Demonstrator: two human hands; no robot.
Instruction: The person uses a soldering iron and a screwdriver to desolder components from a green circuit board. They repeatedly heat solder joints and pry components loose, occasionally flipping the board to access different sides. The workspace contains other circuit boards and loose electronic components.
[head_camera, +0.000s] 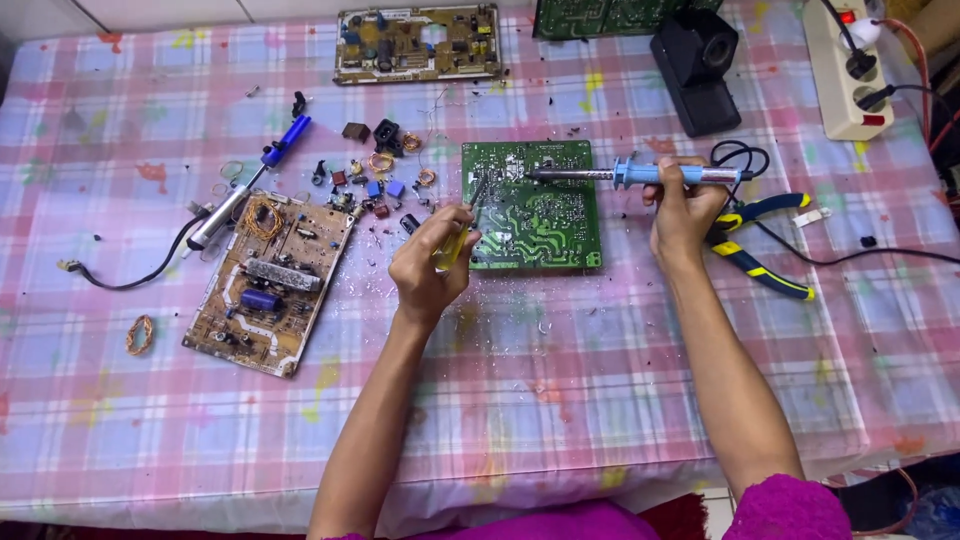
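Note:
A green circuit board (540, 225) lies solder side up in the middle of the table. My right hand (685, 210) grips a blue-handled soldering iron (640, 175), its metal tip over the board's upper edge. My left hand (430, 262) holds a yellow-handled tool (458, 235) whose thin metal end reaches the board's left edge near the iron's tip.
A brown circuit board (270, 280) lies at the left, with loose components (385, 180), wire coils and a blue desoldering pump (255, 175) around it. Yellow-and-blue pliers (760, 240) lie to the right. At the back are another board (415, 45), a black box (695, 70) and a power strip (845, 70).

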